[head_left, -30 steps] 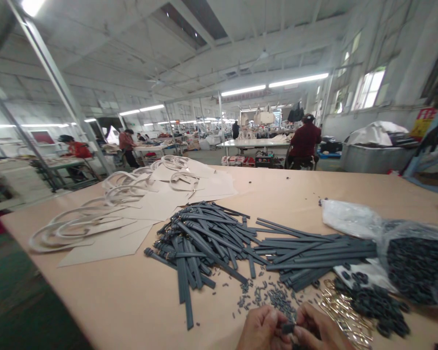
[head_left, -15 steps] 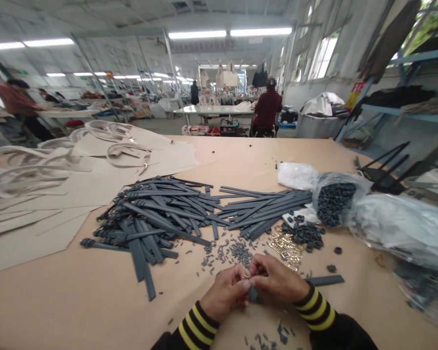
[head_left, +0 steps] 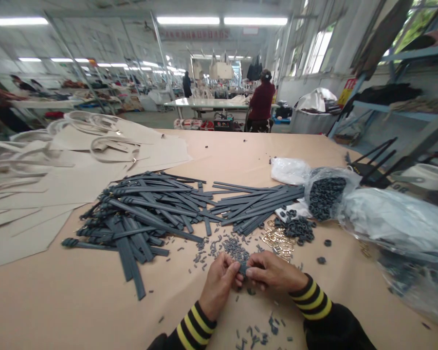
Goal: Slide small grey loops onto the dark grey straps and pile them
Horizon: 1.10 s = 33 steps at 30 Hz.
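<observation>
Close together over the near middle of the table, my left hand [head_left: 219, 281] and my right hand [head_left: 275, 270] pinch a dark grey strap [head_left: 243, 268] between them. Only a short piece of it shows; fingers cover the rest. Just beyond my fingertips lies a heap of small grey strips [head_left: 233, 247]. Gold buckles [head_left: 277, 240] are scattered past my right hand, beside a pile of dark ring-shaped loops [head_left: 297, 229]. More small grey pieces [head_left: 257, 335] lie in front of me, below the hands.
A large pile of dark straps [head_left: 142, 209] spreads at left centre, with a flatter bundle of straps [head_left: 257, 204] to its right. Beige panels with handles [head_left: 29, 214] cover the left side. Plastic bags [head_left: 390, 218] crowd the right. A person [head_left: 262, 102] sits beyond the table.
The strap between my hands has turned, and the gold metal glimpsed at my fingertips is now hidden. The strap length beside my right wrist no longer shows. The view has shifted slightly.
</observation>
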Each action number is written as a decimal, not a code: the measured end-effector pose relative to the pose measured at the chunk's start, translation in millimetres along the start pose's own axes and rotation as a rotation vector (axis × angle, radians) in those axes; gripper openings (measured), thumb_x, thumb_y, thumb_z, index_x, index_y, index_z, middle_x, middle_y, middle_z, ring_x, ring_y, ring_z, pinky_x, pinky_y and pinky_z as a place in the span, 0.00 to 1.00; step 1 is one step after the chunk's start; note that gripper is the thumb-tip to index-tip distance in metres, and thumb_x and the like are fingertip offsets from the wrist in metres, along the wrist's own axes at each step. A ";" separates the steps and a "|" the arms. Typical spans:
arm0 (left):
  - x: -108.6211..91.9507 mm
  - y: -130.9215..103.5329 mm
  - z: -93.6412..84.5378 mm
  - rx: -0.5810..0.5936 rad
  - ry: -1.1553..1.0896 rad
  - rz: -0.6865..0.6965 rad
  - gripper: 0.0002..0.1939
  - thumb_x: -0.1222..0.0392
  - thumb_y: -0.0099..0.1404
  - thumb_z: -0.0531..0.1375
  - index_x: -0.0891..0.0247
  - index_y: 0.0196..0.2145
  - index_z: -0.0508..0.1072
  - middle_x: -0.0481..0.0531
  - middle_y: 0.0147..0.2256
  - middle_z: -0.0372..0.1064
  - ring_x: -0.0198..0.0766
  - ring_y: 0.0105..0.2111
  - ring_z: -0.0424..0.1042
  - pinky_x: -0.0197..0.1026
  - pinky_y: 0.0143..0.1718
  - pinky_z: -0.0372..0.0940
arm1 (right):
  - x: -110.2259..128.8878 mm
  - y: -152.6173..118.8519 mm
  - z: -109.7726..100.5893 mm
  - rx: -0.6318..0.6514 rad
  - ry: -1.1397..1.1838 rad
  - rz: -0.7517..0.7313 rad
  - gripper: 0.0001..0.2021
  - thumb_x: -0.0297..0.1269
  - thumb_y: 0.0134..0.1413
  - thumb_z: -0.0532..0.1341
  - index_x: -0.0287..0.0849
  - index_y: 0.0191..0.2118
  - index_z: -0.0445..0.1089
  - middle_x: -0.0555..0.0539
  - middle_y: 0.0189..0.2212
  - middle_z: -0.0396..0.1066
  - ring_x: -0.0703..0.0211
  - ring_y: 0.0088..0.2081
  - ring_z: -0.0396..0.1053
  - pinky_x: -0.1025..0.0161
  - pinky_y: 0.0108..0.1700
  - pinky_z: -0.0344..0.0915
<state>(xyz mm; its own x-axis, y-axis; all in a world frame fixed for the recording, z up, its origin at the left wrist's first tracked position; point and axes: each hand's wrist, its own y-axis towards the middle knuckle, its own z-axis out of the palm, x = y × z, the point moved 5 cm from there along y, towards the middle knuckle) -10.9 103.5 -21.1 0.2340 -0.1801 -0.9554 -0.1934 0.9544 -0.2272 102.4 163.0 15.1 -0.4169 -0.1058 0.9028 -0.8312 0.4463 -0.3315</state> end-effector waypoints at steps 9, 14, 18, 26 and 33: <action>2.9 10.0 14.7 0.195 0.011 -0.110 0.13 0.52 0.57 0.53 0.66 0.26 0.59 0.44 0.16 0.63 0.26 0.10 0.61 0.27 0.10 0.54 | -3.0 -1.0 -17.0 -0.111 -0.336 -0.055 0.09 0.37 0.52 0.52 0.39 0.28 0.65 0.54 0.18 0.64 0.69 0.20 0.60 0.73 0.23 0.54; 2.5 13.0 16.1 0.173 -0.055 -0.113 0.15 0.50 0.56 0.54 0.65 0.23 0.58 0.44 0.14 0.63 0.26 0.09 0.60 0.26 0.08 0.52 | 8.8 6.3 -68.5 -0.494 -0.764 -0.007 0.07 0.33 0.52 0.52 0.41 0.34 0.67 0.49 0.30 0.67 0.63 0.32 0.64 0.69 0.35 0.57; 0.1 12.0 13.8 0.146 -0.084 -0.125 0.15 0.50 0.55 0.54 0.64 0.23 0.58 0.43 0.14 0.63 0.27 0.09 0.61 0.26 0.07 0.51 | 6.0 24.6 -89.9 -0.602 -0.954 0.080 0.10 0.26 0.47 0.53 0.42 0.37 0.67 0.47 0.34 0.65 0.60 0.37 0.64 0.67 0.38 0.56; 3.3 13.0 12.6 0.142 -0.110 -0.125 0.14 0.51 0.55 0.54 0.65 0.23 0.58 0.43 0.12 0.62 0.27 0.08 0.60 0.26 0.07 0.51 | 6.9 24.4 -85.3 -0.638 -0.953 0.100 0.03 0.30 0.47 0.54 0.40 0.32 0.62 0.47 0.30 0.64 0.59 0.33 0.62 0.65 0.35 0.57; 1.1 13.6 11.5 0.098 -0.128 -0.108 0.14 0.51 0.55 0.55 0.65 0.24 0.59 0.43 0.15 0.64 0.27 0.10 0.62 0.27 0.08 0.52 | 23.3 -18.6 -32.7 -0.561 -0.295 -0.030 0.09 0.38 0.50 0.54 0.40 0.38 0.64 0.48 0.30 0.68 0.61 0.32 0.67 0.66 0.34 0.63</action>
<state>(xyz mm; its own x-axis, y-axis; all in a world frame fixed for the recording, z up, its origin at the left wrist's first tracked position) -2.3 119.1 -23.1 0.3691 -0.2568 -0.8932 -0.0683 0.9510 -0.3017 120.2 181.3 51.2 -0.5466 -0.3304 0.7695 -0.5586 0.8284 -0.0411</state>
